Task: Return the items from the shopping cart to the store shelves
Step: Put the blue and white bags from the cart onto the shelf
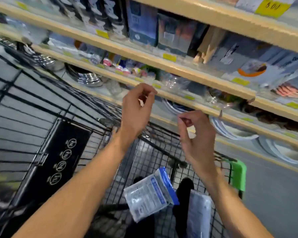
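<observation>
A: What have you still got in the shopping cart (41, 107)?

B: Look down near your right forearm. A flat blue-and-white packet (150, 193) lies tilted on the black wire floor at your end of the cart, its printed face up and a solid blue band along its upper edge. Just beside it to the right sits a second, paler package (199, 215), partly cut off by the bottom of the view. The print on both is too blurred to read.

A: And your hands?

B: Both are raised above the cart and well apart from each other. Your left hand (138, 109) has its fingers loosely curled with nothing in them, up near the edge of a shelf. Your right hand (198, 134) hangs lower, fingers bent the same loose way, also holding nothing. Neither touches a packet or the shelving.

A: What's in front of you?

B: Beige store shelves (179, 67) run slantwise across the view, with yellow price tags (169, 57) on their front edges. The upper rows hold dark boxed goods, the lower ones clear glassware, metal bowls (86, 78) and stacked plates (230, 129). Everything there is smeared by motion.

A: And the cart itself?

B: Black wire, with a black panel of round white symbols (58, 162) on the left and a green handle piece (238, 176) on the right. Grey floor (273, 194) shows beyond it.
</observation>
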